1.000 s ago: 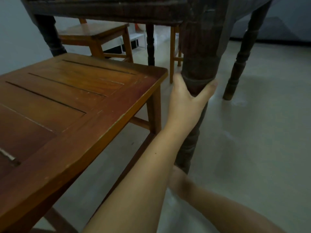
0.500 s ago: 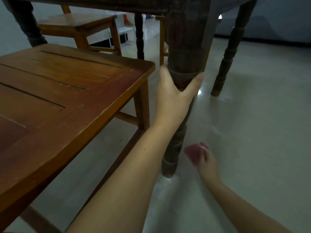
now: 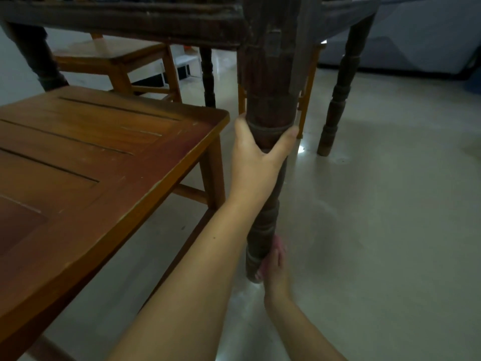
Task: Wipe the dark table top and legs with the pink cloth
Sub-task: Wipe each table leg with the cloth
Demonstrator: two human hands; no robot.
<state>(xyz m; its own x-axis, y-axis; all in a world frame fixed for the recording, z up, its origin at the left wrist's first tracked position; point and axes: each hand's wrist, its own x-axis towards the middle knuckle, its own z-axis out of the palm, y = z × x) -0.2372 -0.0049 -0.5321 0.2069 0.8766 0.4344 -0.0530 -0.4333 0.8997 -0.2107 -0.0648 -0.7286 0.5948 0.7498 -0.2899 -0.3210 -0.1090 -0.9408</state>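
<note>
since half a second ago the right hand (image 3: 274, 267) has come in from the open floor to the foot of the near table leg (image 3: 268, 157), bringing the pink cloth (image 3: 276, 247) with it; the left hand has kept its place on the same leg.

the dark table (image 3: 135, 22) fills the top of the view, seen from below its apron, with the near turned leg running down the middle. to the left of that leg stands a reddish-brown wooden stool (image 3: 104, 162) with a slatted seat, and behind the stool a lighter wooden chair (image 3: 114, 58). to the right of the leg and farther back, another dark leg (image 3: 338, 95) stands on the pale glossy floor (image 3: 390, 230).

the left hand (image 3: 256, 160) grips the near leg at a carved ring about halfway up, thumb spread to the right side and fingers wrapped round the left. low down, the right hand presses the pink cloth against the leg's right side just above the foot, fingers lying along the wood; only a small fold of cloth shows above the fingertips.
</note>
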